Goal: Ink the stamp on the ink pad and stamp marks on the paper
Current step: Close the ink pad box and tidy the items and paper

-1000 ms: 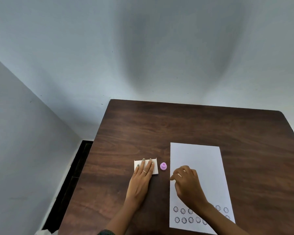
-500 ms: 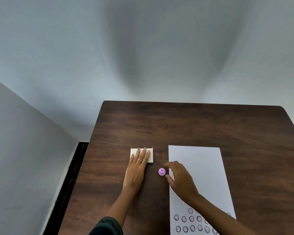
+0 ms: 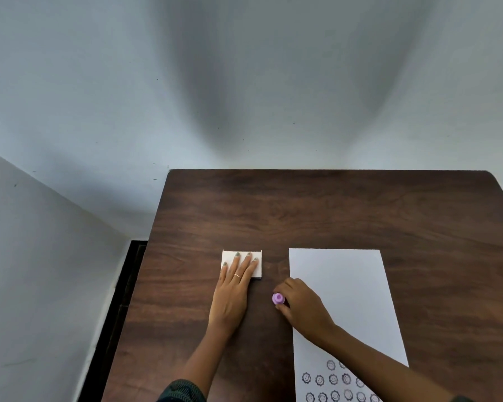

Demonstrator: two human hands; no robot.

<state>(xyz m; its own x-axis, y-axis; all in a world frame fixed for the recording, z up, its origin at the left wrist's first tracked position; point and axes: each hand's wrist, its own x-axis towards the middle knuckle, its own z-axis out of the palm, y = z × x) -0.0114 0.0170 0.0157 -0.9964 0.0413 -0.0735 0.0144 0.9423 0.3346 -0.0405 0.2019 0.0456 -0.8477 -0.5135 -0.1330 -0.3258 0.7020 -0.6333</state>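
Stamp [image 3: 278, 298]: small, purple, on the dark worktop [image 3: 331, 210] just left of the paper [image 3: 340, 285], pinched between thumb and fingers of the right hand [image 3: 302, 306]; underside hidden. Left hand [image 3: 233, 288]: flat, fingers [image 3: 246, 264] straight and close together, pressed on the white ink pad [image 3: 256, 262], covering most of it; pad closed or open, impossible to tell. Round stamp marks [image 3: 333, 379] in rows at the paper's near end, partly hidden by the right forearm, cut off at the bottom edge.
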